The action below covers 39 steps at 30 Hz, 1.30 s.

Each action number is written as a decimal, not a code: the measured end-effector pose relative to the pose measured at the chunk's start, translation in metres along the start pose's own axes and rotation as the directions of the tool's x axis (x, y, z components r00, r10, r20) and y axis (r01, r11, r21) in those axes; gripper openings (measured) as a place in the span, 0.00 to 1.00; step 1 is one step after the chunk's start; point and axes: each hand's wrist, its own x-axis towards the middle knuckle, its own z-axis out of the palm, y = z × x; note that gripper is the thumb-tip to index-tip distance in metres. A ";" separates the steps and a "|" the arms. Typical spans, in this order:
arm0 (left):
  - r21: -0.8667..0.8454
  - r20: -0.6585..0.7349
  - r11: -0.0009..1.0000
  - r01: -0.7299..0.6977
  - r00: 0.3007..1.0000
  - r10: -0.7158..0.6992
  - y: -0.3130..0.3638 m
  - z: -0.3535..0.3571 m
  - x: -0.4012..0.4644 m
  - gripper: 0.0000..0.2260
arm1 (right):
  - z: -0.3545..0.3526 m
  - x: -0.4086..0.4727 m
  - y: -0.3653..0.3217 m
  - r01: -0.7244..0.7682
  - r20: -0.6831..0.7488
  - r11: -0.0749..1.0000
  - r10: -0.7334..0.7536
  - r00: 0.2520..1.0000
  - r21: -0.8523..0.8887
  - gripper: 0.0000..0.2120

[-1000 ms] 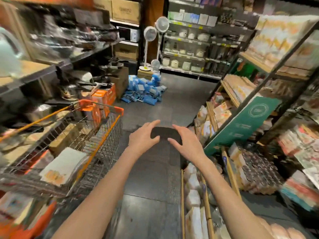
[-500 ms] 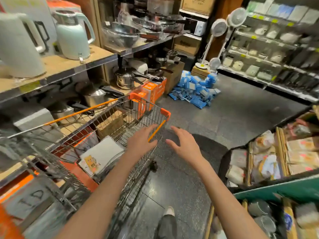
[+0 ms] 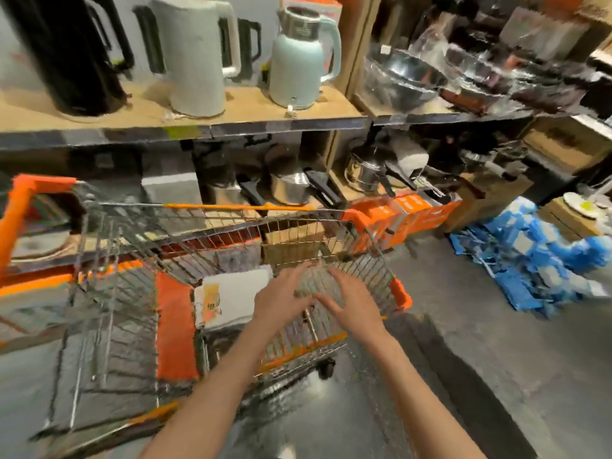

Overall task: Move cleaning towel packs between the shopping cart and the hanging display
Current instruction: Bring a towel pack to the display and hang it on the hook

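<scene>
Both hands, the left hand (image 3: 281, 301) and the right hand (image 3: 352, 303), reach into the shopping cart (image 3: 109, 293) with fingers spread and nothing in the grip (probably to lift a pack), and the white towel pack (image 3: 236, 298) lies flat just beside the left hand.

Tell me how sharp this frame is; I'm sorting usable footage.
Head view: motion smear throughout, worst on the cart wires; both hands, left hand and right hand, soft-edged; wide-angle bending of the shelf; glare on steel pots.
</scene>
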 end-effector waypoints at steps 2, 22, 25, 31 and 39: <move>-0.054 -0.041 0.995 0.078 0.996 -0.080 -0.011 0.007 0.005 0.28 | 0.012 0.019 0.006 0.043 0.059 0.999 -0.043 0.997 0.000 0.30; -0.702 -0.212 0.575 0.421 0.646 -0.733 -0.194 0.083 0.054 0.27 | 0.195 0.170 -0.021 0.212 0.435 0.967 -0.252 0.864 0.140 0.30; -0.712 -0.243 0.541 0.448 0.565 -0.788 -0.218 0.096 0.067 0.27 | 0.227 0.190 -0.024 0.200 0.479 0.965 -0.259 0.838 0.171 0.30; -0.744 -0.210 0.466 0.479 0.495 -0.843 -0.260 0.141 0.088 0.24 | 0.293 0.232 -0.031 0.193 0.533 0.958 -0.279 0.799 0.212 0.32; -0.783 -0.230 0.352 0.514 0.287 -0.930 -0.297 0.195 0.119 0.34 | 0.367 0.290 -0.035 0.233 0.606 0.952 -0.307 0.734 0.201 0.38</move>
